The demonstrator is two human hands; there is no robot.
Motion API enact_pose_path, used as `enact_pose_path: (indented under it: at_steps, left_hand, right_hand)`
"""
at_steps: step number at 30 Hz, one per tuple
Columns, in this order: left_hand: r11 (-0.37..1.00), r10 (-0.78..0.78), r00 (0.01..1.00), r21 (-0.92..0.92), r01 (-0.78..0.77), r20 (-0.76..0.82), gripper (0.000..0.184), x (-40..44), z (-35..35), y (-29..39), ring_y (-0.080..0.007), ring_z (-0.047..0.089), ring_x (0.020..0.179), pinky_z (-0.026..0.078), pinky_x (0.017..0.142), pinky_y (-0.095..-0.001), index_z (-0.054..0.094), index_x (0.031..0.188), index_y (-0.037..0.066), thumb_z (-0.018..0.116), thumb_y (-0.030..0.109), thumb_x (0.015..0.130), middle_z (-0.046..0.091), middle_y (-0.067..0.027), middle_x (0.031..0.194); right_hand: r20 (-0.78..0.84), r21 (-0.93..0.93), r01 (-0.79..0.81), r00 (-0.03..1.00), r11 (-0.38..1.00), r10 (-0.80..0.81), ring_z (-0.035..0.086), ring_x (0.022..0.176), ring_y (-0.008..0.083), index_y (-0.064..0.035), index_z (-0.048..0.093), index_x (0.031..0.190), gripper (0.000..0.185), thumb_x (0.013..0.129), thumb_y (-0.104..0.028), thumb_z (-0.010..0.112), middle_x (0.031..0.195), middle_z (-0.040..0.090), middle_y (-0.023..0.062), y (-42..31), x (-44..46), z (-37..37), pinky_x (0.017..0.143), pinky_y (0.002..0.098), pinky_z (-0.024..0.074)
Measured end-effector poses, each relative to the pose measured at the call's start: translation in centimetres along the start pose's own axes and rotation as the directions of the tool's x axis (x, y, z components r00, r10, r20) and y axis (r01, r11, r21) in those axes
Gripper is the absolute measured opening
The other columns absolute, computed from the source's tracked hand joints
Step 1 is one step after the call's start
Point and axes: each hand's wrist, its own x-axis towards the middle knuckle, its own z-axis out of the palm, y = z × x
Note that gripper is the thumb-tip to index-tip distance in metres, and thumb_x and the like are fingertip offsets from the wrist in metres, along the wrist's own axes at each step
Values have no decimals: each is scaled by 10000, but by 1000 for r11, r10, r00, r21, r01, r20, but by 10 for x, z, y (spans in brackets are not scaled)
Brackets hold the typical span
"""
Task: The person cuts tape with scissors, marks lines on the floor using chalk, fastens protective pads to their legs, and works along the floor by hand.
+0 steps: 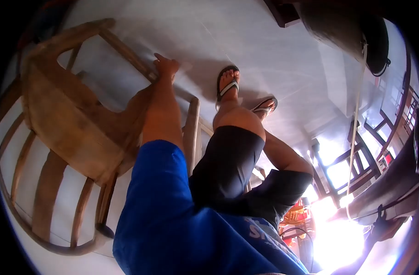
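My left arm in a blue sleeve reaches forward beside a wooden chair. My left hand [167,67] is past the end of a wooden bar, over the grey floor, with one finger stretched out and the others seemingly curled. Nothing shows in it. The forearm crosses in front of the edge of the wooden chair [76,137], which has a broad brown seat, a curved back rail and slim spindles. Whether the arm touches the chair I cannot tell. My right hand is out of view.
My bent legs in dark shorts and sandalled feet [228,83] are at the middle, on the shiny floor [283,59]. A white cord [356,110] hangs at the right. Dark wooden furniture [351,169] stands behind it, near bright glare. A large grey rounded object [333,27] is at the top.
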Motion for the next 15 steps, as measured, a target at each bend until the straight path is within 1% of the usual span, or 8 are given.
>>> enact_pose_path:
  at_steps: [1,4,7,10,13,15]
  left_hand:
    - [999,-27,999,-42,28,32,970,1,-4,1,-415,411,1331,355,1119,-418,63,1499,-200,588,286,844,441,-330,1417]
    - [994,69,996,86,-74,52,987,17,-4,-8,-408,379,1346,336,1134,-402,35,1535,-138,563,335,848,387,-314,1464]
    - [981,86,993,168,-98,79,1003,32,0,-11,-393,349,1361,341,1132,-415,11,1541,-121,571,335,845,354,-302,1494]
    - [998,29,988,49,-37,154,1018,42,1,-7,-404,382,1355,360,1130,-438,20,1538,-126,594,341,839,328,-308,1511]
    - [972,20,995,232,-41,95,1024,52,7,-10,-410,434,1338,396,1112,-440,20,1543,-116,597,373,853,391,-315,1478]
    - [965,11,995,258,-38,102,1012,44,1,-5,-414,458,1329,417,1097,-431,39,1549,-104,597,388,862,414,-319,1460]
  right_hand:
    - [4,3,-4,1000,1000,4,668,1078,405,62,466,1313,604,891,-241,772,1270,618,243,0,2,-1,928,445,574]
    - [5,14,-11,1000,1000,11,668,1071,403,63,469,1308,597,892,-241,770,1264,620,242,-1,5,0,923,443,574]
    - [24,12,-21,999,1000,20,668,1064,400,64,472,1303,590,893,-240,767,1258,621,241,2,8,-2,917,442,574]
    - [24,3,-23,999,1000,23,668,1057,398,65,475,1298,584,893,-239,765,1252,622,240,-2,8,-5,912,440,574]
    - [34,3,-27,999,1000,27,668,1051,395,66,478,1293,577,894,-238,763,1246,623,239,-3,10,-2,907,438,574]
    - [37,5,-28,999,1000,28,668,1046,393,66,480,1290,572,895,-237,761,1242,624,238,-4,12,-1,903,437,574]
